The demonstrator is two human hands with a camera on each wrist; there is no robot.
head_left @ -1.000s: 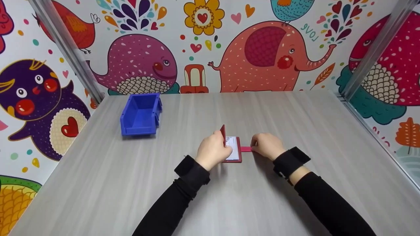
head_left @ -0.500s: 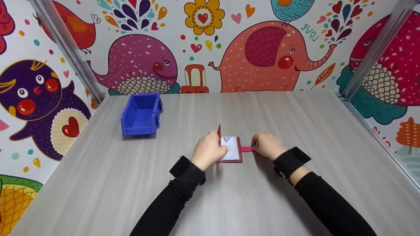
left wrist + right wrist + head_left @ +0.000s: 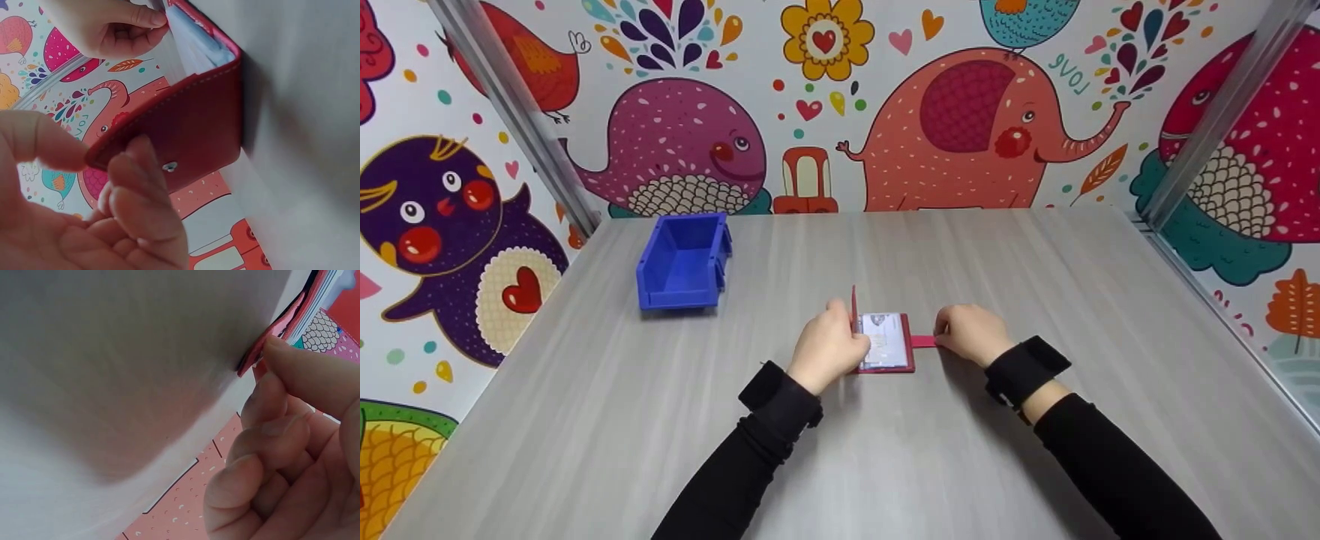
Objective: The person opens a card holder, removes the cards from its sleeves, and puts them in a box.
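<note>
A red card holder (image 3: 885,343) lies spread on the table, its clear sleeves facing up. My left hand (image 3: 826,346) pinches the free edge of its front cover (image 3: 197,118), which stands nearly upright; a metal snap stud (image 3: 170,166) shows on the cover's outer face. From the holder's right side sticks out a short pink-red strap (image 3: 922,341). The end of this strap is pinched between thumb and forefinger of my right hand (image 3: 973,335). In the right wrist view, the other fingers of the right hand (image 3: 287,450) are curled, and the strap lies low by the tabletop.
A blue plastic bin (image 3: 681,262) stands at the back left of the wood-grain table (image 3: 1020,262). Cartoon-printed panels (image 3: 810,97) close off the back and sides, with metal posts (image 3: 1230,112) at the corners.
My left hand has moved a little to the left, swinging the cover back from a lean over the sleeves to nearly upright. More of the sleeves shows. The right hand has stayed put on the strap.
</note>
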